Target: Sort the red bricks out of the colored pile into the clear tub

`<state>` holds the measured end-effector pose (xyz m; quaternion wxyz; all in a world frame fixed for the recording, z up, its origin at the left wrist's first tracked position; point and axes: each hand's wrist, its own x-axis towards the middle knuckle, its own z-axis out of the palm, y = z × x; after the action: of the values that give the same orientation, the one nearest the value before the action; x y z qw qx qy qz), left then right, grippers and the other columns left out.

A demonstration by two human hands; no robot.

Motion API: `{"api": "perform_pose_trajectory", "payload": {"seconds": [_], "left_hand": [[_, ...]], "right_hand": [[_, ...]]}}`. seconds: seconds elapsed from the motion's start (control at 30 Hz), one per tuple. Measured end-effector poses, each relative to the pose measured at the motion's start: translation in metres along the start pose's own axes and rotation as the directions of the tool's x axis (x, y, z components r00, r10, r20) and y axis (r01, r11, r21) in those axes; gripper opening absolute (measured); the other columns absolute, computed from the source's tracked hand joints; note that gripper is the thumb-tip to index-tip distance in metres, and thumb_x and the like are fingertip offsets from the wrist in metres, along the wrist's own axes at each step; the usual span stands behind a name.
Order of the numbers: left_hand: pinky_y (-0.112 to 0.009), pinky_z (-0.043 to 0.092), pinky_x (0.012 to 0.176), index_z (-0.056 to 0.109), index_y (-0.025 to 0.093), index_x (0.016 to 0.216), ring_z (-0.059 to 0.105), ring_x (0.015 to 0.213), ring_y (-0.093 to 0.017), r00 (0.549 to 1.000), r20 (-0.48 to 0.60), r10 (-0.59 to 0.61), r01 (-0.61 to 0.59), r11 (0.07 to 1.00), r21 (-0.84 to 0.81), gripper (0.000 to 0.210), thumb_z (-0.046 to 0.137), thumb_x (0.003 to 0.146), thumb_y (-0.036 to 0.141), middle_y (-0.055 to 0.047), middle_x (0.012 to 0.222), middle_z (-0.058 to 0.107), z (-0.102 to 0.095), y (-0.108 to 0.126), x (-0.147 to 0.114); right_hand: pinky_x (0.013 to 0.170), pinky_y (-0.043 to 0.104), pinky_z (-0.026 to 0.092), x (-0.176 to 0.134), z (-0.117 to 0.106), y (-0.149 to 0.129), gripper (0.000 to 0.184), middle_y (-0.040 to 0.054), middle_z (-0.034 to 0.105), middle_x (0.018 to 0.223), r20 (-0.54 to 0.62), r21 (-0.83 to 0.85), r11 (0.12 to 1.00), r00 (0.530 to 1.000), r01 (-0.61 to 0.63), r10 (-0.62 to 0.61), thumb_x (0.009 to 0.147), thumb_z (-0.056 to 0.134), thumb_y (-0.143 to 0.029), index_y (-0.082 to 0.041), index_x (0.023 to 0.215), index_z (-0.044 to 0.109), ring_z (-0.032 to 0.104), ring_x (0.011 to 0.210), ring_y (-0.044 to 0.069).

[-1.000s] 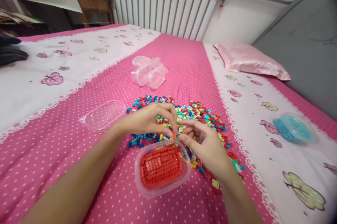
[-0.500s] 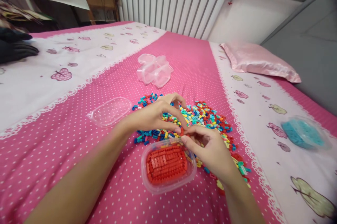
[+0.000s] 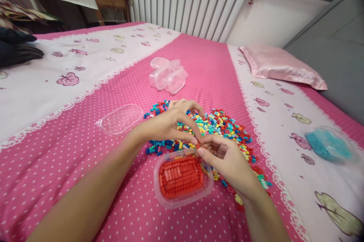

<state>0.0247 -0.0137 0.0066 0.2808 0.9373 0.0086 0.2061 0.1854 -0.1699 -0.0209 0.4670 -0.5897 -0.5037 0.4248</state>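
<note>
My left hand [image 3: 178,121] and my right hand [image 3: 223,153] meet at their fingertips just above the far rim of a clear plastic box. Pinched between them is a small red toy brick [image 3: 198,145], partly covered by the fingers. The clear box [image 3: 183,201] stands on the bed and holds red bricks [image 3: 182,177] packed tightly in rows. Behind and beneath both hands spreads a heap of loose bricks [image 3: 224,124] in red, blue, yellow and teal. My left hand's outer fingers arch over this heap.
A clear lid [image 3: 121,120] lies to the left. Several empty clear boxes [image 3: 167,76] are clustered further back. On the right stands a clear box with turquoise bricks [image 3: 328,144], near a pink pillow [image 3: 281,67]. A dark glove [image 3: 18,49] shows at the far left.
The hands stay over the box's far rim; the fingertips have closed slightly around the red brick. The whole view has shifted a little.
</note>
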Motion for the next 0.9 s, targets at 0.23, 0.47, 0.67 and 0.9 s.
{"api": "perform_pose_trajectory", "payload": {"seconds": [0.23, 0.47, 0.67, 0.9], "left_hand": [[-0.044, 0.026, 0.109, 0.079, 0.036, 0.092, 0.047, 0.126, -0.026, 1.0, 0.002, -0.003, 0.003, 0.999, 0.053, 0.012, 0.072, 0.085, 0.042, -0.003, 0.135, 0.056, 0.0023, 0.0034, 0.0018], [-0.044, 0.031, 0.11, 0.078, 0.03, 0.092, 0.047, 0.126, -0.027, 0.998, -0.046, 0.034, -0.034, 0.999, -0.012, 0.017, 0.075, 0.082, 0.042, -0.007, 0.133, 0.054, 0.0053, 0.0043, 0.0011], [-0.044, 0.034, 0.108, 0.079, 0.031, 0.087, 0.049, 0.123, -0.028, 0.999, 0.012, 0.041, -0.04, 0.998, -0.043, 0.009, 0.077, 0.081, 0.037, -0.006, 0.128, 0.056, 0.0047, 0.0019, 0.001], [-0.043, 0.034, 0.108, 0.077, 0.032, 0.099, 0.049, 0.124, -0.027, 0.997, 0.066, 0.039, -0.033, 0.996, -0.085, 0.019, 0.077, 0.081, 0.039, -0.007, 0.128, 0.056, 0.0063, 0.0036, 0.0003]], "right_hand": [[0.067, 0.025, 0.052, -0.0001, -0.0012, 0.0011, 0.024, -0.0001, 0.069, 0.076, -0.013, 0.11, 0.993, 0.999, -0.041, 0.043, 0.077, 0.076, -0.033, -0.02, 0.095, 0.067, 0.065, 0.069, 0.014], [0.065, 0.025, 0.053, -0.002, -0.0045, -0.002, 0.029, -0.0007, 0.066, 0.071, -0.006, 0.151, 0.985, 0.996, -0.087, 0.089, 0.074, 0.079, -0.036, -0.019, 0.093, 0.067, 0.063, 0.066, 0.014], [0.063, 0.025, 0.052, -0.0024, -0.005, -0.0001, 0.031, -0.0001, 0.067, 0.073, 0.046, 0.116, 0.989, 0.995, -0.093, 0.088, 0.074, 0.078, -0.037, -0.019, 0.096, 0.068, 0.063, 0.065, 0.013], [0.054, 0.024, 0.045, -0.0043, -0.008, -0.0003, 0.02, -0.0025, 0.062, 0.066, 0.073, -0.089, 0.995, 0.996, -0.045, 0.051, 0.078, 0.071, -0.031, -0.02, 0.094, 0.068, 0.056, 0.057, 0.012]]}}
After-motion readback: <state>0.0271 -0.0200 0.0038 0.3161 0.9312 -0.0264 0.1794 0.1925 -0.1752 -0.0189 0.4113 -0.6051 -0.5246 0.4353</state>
